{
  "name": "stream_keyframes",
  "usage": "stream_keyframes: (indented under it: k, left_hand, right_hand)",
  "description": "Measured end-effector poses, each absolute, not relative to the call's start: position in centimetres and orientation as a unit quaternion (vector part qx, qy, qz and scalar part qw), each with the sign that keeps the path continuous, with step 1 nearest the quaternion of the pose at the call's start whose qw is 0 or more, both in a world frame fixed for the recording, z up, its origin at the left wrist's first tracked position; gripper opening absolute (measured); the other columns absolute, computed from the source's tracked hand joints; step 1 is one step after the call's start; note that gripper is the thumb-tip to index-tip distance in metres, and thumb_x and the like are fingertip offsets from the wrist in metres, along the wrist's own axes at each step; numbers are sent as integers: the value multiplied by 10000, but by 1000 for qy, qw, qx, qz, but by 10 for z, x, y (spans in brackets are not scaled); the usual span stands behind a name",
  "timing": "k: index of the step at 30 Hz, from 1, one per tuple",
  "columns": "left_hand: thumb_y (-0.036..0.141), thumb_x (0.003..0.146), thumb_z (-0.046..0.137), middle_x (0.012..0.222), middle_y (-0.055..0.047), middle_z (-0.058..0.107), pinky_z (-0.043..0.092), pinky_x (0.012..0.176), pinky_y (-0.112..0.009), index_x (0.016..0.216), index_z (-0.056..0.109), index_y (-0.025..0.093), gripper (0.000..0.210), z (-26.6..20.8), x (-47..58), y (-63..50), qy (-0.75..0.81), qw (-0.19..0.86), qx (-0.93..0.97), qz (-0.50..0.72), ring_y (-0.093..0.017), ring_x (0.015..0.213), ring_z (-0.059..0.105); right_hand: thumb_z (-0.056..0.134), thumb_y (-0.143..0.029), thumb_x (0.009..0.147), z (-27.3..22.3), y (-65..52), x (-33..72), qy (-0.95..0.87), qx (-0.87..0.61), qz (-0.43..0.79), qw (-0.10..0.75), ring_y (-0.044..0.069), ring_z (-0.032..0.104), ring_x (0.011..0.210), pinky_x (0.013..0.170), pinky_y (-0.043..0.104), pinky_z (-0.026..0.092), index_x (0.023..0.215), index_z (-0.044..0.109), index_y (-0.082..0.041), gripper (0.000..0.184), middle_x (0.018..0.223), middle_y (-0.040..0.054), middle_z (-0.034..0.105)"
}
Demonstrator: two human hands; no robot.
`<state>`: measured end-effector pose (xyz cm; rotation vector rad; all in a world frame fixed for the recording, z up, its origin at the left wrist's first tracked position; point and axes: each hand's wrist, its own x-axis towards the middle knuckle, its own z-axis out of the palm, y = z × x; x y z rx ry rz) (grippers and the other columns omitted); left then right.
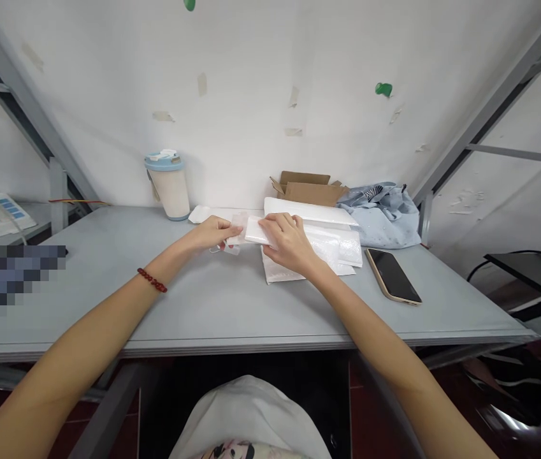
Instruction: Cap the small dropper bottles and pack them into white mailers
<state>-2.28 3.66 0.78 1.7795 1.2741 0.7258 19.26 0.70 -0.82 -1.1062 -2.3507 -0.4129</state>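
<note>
Above the middle of the desk, my right hand [289,241] is closed around a small flat white packet [255,231], with its fingers over the top. My left hand [213,234] pinches a thin see-through plastic piece [238,223] at the packet's left end. Below those left fingers hangs a small whitish piece with a thin loop, too small to name. White padded mailers [318,252] lie stacked under and beside my right hand. Another flat white piece [203,213] rests behind my left hand.
A cream cup with a blue lid [169,188] stands at the back left. Behind the mailers are an open cardboard box [309,189] and light blue cloth [385,213]. A phone [393,275] lies right of the mailers. The grey desk [232,312] ends in front of me.
</note>
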Motion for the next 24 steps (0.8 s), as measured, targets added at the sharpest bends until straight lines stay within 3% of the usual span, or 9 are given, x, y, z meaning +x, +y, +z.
stream_keyframes:
  k: [4,8,14,18,21,24]
  left_hand:
    - [422,706,653,549,-18,550,352,489,-269,552,577,166,308,4,-14,34,501,464,638,357,-117,485,473]
    - [425,744,622,504,-1,500,328,488,-266,535,549,171,337,0,-10,32,487,481,623,379,-111,472,448]
    - [516,800,535,430,30,389,270,463,-261,474,420,191,474,-2,-9,31,495,413,648,406,-97,417,353]
    - [514,835,472,443,24,395,283,461,-260,481,387,194,484,2,-4,25,511,331,662,437,-104,437,373]
    - [483,868,411,525,-1,500,350,484,-251,569,479,181,430,5,0,22,478,320,674,464,-120,492,460]
    - [398,846,448,653,-20,594,397,507,-244,829,593,162,277,2,0,23,447,326,685,475,-142,578,541]
  right_hand:
    - [407,4,716,-14,9,190,-827,-443,-239,250,303,366,1223,993,557,198,1284,423,-163,592,1330,179,445]
    - [342,28,745,-20,10,187,-809,-453,-284,245,302,344,1262,1006,571,200,1379,327,-142,656,1344,194,432]
    - [297,27,803,-22,9,184,-829,-441,-262,225,295,381,1231,998,575,243,1383,354,-179,618,1352,184,438]
    - [323,24,817,-22,7,183,-840,-436,-252,203,283,428,1159,973,557,273,1353,404,-212,592,1317,171,470]
    - [345,-5,845,-21,6,183,-841,-424,-276,192,274,452,1116,958,540,276,1322,436,-214,529,1259,162,516]
    - [343,-43,883,-20,6,184,-835,-415,-307,191,245,494,1031,945,502,283,1258,484,-191,427,1174,141,573]
